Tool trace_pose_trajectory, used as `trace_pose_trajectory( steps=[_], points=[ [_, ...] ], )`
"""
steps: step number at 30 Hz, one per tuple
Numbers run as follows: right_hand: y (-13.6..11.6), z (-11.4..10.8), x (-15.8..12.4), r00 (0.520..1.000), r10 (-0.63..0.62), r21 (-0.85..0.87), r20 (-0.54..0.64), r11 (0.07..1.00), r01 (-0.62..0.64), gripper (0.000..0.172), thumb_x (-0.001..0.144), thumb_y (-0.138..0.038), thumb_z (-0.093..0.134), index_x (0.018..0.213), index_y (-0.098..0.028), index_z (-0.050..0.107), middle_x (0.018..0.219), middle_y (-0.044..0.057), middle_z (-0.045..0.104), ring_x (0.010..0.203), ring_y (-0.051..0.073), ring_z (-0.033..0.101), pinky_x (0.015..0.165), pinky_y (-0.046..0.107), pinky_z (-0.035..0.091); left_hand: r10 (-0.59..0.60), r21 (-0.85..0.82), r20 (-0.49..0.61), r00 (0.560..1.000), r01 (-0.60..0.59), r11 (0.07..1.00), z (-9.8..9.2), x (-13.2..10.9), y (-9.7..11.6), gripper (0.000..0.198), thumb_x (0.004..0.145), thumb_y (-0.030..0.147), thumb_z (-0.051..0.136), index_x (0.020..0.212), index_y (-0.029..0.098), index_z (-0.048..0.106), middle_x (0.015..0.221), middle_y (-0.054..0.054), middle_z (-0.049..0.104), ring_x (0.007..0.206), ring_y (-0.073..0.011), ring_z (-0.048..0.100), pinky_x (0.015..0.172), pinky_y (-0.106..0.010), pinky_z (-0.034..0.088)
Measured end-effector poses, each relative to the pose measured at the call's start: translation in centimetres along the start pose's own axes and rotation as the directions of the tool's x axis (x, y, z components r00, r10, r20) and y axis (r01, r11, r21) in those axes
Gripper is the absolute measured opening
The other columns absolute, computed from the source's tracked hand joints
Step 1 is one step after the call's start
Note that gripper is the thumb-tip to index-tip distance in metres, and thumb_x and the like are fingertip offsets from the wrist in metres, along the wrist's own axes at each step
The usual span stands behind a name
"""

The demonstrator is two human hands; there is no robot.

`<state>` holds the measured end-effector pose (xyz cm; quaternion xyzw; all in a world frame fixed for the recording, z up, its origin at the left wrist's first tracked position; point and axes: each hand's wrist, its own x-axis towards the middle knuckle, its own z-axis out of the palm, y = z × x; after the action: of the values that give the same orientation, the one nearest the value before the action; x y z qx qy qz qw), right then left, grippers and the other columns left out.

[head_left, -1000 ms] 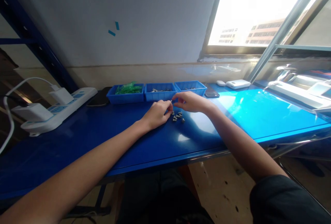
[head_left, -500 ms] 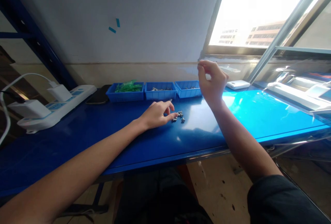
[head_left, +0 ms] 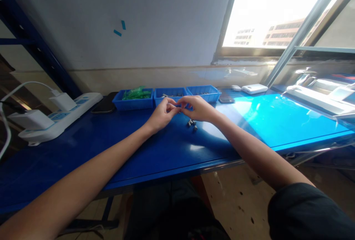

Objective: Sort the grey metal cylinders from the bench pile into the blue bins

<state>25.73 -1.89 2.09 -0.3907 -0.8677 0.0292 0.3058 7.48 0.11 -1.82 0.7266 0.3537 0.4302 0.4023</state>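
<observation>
My left hand (head_left: 163, 115) and my right hand (head_left: 196, 108) meet fingertip to fingertip above the blue table, in front of the bins. Both are closed in a pinch; what lies between the fingertips is too small and too covered to make out. Just below my right hand, several small metal screw-like parts (head_left: 192, 123) lie in a loose cluster on the table. Behind the hands stand a middle blue bin (head_left: 158, 101) with small metal pieces and a right blue bin (head_left: 212, 97) with small parts inside.
A left blue bin (head_left: 133, 104) holds green plastic bags (head_left: 136, 93). Beside it lie a dark phone (head_left: 103, 107) and a white power strip (head_left: 62, 118) with plugged-in chargers. Another dark phone (head_left: 226, 97) and a white box (head_left: 254, 89) are at the back right. The table's front edge (head_left: 177, 174) runs near me.
My right hand has come down and left from its raised place near the window to meet my left hand. My left hand has risen slightly away from the metal parts.
</observation>
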Motion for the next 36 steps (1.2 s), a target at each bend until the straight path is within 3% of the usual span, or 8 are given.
trace_pose_trajectory(
  steps=[6,12,16,18,22,27,31,36],
  points=[
    [-0.1,1.1,0.0,0.999,-0.032,-0.013,-0.039,0.999,0.031,0.015,0.081,-0.019,0.062,0.094,-0.016,0.068,0.086,0.005,0.069,0.079,0.016,0.062,0.074,0.025,0.044,-0.081,-0.183,-0.114,0.99,0.06,0.981,0.0,0.3,-0.3,0.034,0.08,0.04,0.067,0.096,0.02,0.044,0.067,0.005,0.056,0.066,-0.0107,0.055,0.065,-0.022,0.041],
    [-1.1,-0.1,0.0,0.98,-0.051,-0.215,-0.194,0.977,0.009,0.015,0.087,-0.027,0.054,0.091,-0.02,0.067,0.08,0.004,0.067,0.079,0.017,0.06,0.075,0.027,0.044,-0.062,-0.074,-0.076,0.995,0.057,0.996,0.3,-0.1,0.4,0.037,0.087,0.054,0.052,0.098,0.019,0.046,0.08,-0.003,0.065,0.077,-0.0145,0.061,0.07,-0.026,0.045],
    [0.2,-2.5,-0.1,0.844,0.112,-0.241,-0.524,0.931,-0.273,0.028,0.095,-0.037,0.043,0.104,-0.021,0.064,0.077,0.005,0.065,0.076,0.018,0.061,0.076,0.03,0.046,0.081,0.31,0.106,0.991,-0.111,0.944,0.4,-0.9,1.0,0.028,0.09,0.043,0.05,0.099,0.018,0.057,0.088,-0.006,0.067,0.08,-0.0175,0.061,0.075,-0.03,0.047],
    [1.9,-3.7,-0.3,0.769,0.262,-0.263,-0.583,0.835,-0.483,0.03,0.093,-0.038,0.045,0.109,-0.02,0.063,0.078,0.006,0.066,0.077,0.021,0.062,0.075,0.033,0.046,0.164,0.457,0.284,0.945,-0.283,0.843,0.7,-1.3,1.3,0.024,0.088,0.035,0.055,0.103,0.018,0.061,0.096,-0.007,0.066,0.088,-0.0197,0.061,0.082,-0.032,0.048],
    [4.4,-4.8,-0.8,0.799,0.52,-0.405,-0.303,0.688,-0.602,0.033,0.081,-0.044,0.063,0.102,-0.02,0.068,0.085,0.009,0.069,0.08,0.024,0.063,0.07,0.034,0.046,0.196,0.547,0.428,0.882,-0.426,0.721,1.1,-1.8,1.6,0.02,0.088,0.031,0.055,0.101,0.019,0.064,0.102,-0.008,0.064,0.097,-0.0222,0.06,0.087,-0.034,0.047],
    [1.7,-3.7,-0.8,0.938,0.33,-0.294,0.103,0.911,-0.288,0.029,0.085,-0.041,0.059,0.104,-0.021,0.069,0.078,0.002,0.068,0.068,0.015,0.06,0.062,0.024,0.04,0.138,0.645,0.375,0.917,-0.365,0.672,0.7,-1.5,1.5,0.018,0.088,0.03,0.05,0.086,0.018,0.063,0.094,-0.008,0.062,0.088,-0.0217,0.061,0.078,-0.032,0.048],
    [-0.2,-2.3,-0.5,0.872,0.205,-0.196,0.444,0.972,-0.128,0.029,0.079,-0.036,0.068,0.104,-0.022,0.069,0.078,0.001,0.067,0.063,0.013,0.056,0.056,0.022,0.036,0.097,0.722,0.291,0.952,-0.285,0.631,0.2,-1.1,1.0,0.016,0.085,0.029,0.05,0.085,0.019,0.062,0.09,-0.007,0.063,0.085,-0.0226,0.061,0.072,-0.031,0.047],
    [0.3,-1.3,-0.4,0.853,0.209,-0.249,0.478,0.964,-0.097,0.01,0.076,-0.019,0.066,0.084,-0.021,0.072,0.078,0.001,0.068,0.065,0.014,0.057,0.056,0.023,0.035,0.092,0.748,0.229,0.969,-0.236,0.62,-0.4,-0.7,0.5,0.018,0.086,0.032,0.047,0.085,0.02,0.061,0.085,-0.006,0.063,0.078,-0.0213,0.06,0.071,-0.032,0.046]
  ],
)
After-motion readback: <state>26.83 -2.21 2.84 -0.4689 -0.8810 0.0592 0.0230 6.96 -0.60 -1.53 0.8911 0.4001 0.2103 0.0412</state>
